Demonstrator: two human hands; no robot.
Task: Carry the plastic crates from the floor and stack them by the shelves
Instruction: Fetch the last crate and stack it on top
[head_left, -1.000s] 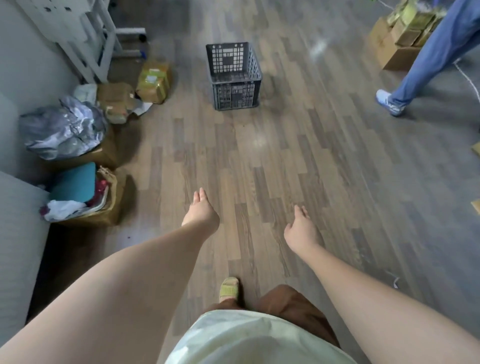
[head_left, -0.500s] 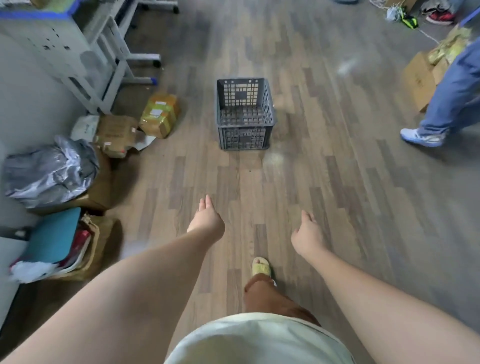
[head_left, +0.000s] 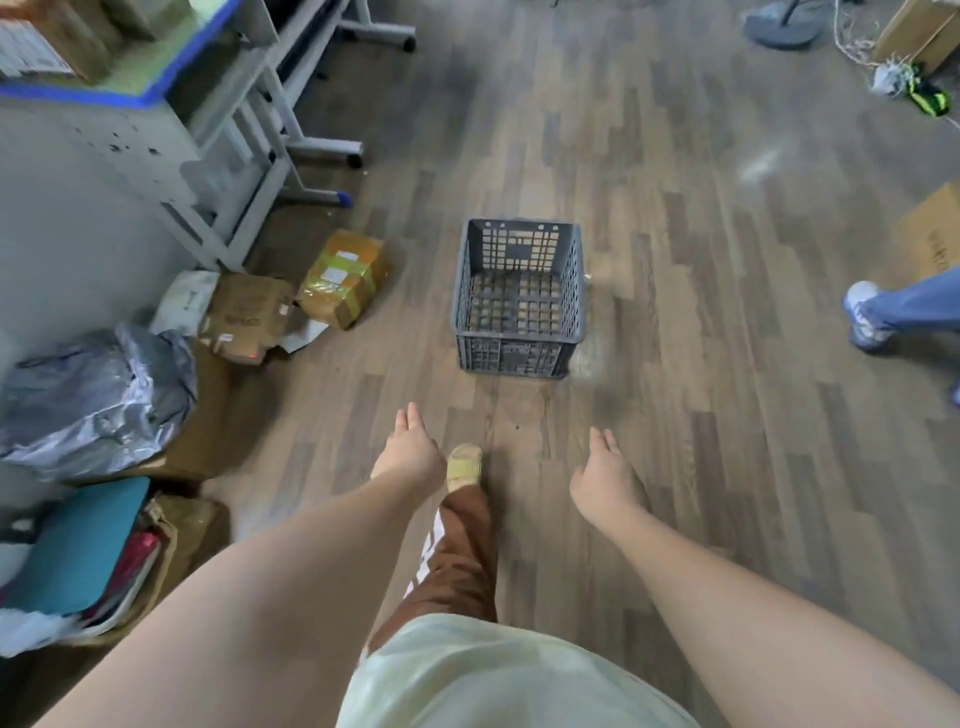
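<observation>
Grey plastic crate (head_left: 519, 301) sits upright on the wood-plank floor (head_left: 701, 415), empty, open top up, lattice sides and base. Nothing touches it.

The person stands just short of it, both bare arms reaching forward and down. Left hand (head_left: 410, 449) hangs open, fingers loosely together and pointing toward the crate, holding nothing. Right hand (head_left: 602, 480) is likewise open and empty, fingers slightly spread. Both hands are near the crate's front wall but clear of it. One foot in a yellow slipper (head_left: 464, 465) is planted between the hands; brown trouser leg above it.

Left of the crate, well apart: a tape-wrapped parcel (head_left: 343, 278) beside a flattened cardboard box (head_left: 244, 317), then a crumpled silver bag (head_left: 88, 395) against the wall. A grey metal frame (head_left: 249, 145) stands behind them. At the right edge, another person's blue-trousered leg and pale shoe (head_left: 865, 319).
</observation>
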